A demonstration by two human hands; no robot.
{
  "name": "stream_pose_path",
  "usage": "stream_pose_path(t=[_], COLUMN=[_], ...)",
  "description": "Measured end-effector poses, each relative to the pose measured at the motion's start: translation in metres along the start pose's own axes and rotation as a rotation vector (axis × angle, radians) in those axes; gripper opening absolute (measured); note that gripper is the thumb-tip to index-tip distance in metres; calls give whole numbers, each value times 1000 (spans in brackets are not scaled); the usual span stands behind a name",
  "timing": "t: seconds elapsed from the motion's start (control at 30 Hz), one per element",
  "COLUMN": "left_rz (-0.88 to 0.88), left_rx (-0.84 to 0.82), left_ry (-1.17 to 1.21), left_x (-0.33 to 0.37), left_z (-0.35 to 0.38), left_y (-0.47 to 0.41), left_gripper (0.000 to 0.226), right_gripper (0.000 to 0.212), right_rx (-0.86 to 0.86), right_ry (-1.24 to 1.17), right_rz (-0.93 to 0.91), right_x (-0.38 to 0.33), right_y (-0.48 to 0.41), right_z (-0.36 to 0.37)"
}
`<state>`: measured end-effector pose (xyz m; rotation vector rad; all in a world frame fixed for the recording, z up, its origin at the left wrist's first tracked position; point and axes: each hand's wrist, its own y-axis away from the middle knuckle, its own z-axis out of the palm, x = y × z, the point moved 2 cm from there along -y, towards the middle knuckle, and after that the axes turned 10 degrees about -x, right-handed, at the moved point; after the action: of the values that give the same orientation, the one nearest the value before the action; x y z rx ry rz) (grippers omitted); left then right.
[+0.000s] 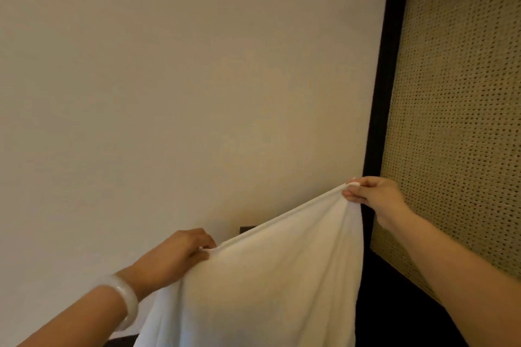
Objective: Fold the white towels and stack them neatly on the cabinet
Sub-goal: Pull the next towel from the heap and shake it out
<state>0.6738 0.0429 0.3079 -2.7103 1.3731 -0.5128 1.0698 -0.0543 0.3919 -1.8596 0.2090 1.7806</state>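
Observation:
A white towel (262,284) hangs spread in the air in front of a beige wall, its top edge slanting up to the right. My left hand (180,253) pinches the lower left corner of that edge; a pale bangle sits on that wrist. My right hand (372,196) pinches the higher right corner between thumb and fingers. The towel's lower part runs out of the bottom of the view. The cabinet top is hidden.
A woven cane panel (456,121) in a dark wooden frame (380,110) stands close on the right, just behind my right hand. The plain wall (169,93) fills the left and middle. A small dark piece (248,229) shows behind the towel's top edge.

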Motion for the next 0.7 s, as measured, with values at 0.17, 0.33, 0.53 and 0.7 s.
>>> stream_pose_path(t=[0.17,0.33,0.53,0.7], left_rz=[-87,-17,-2,-101], left_rx=[145,199,528,569], left_ry=[-335,-654,-852,-806], left_x=[16,67,133,152], left_z=[-106,-229,-351,-385], left_y=[-30,-51,-54,-38], left_gripper=[12,17,21,10], right_gripper=[35,18,23,22], right_rx=[0,36,128,66], right_ry=[-23,-121,-213,-178], right_rz=[-137,-259,-529,-618], right_x=[-37,-106,-219,-265], right_y=[-14,-39,-56,-55], right_z=[-5,-7,-7,-6])
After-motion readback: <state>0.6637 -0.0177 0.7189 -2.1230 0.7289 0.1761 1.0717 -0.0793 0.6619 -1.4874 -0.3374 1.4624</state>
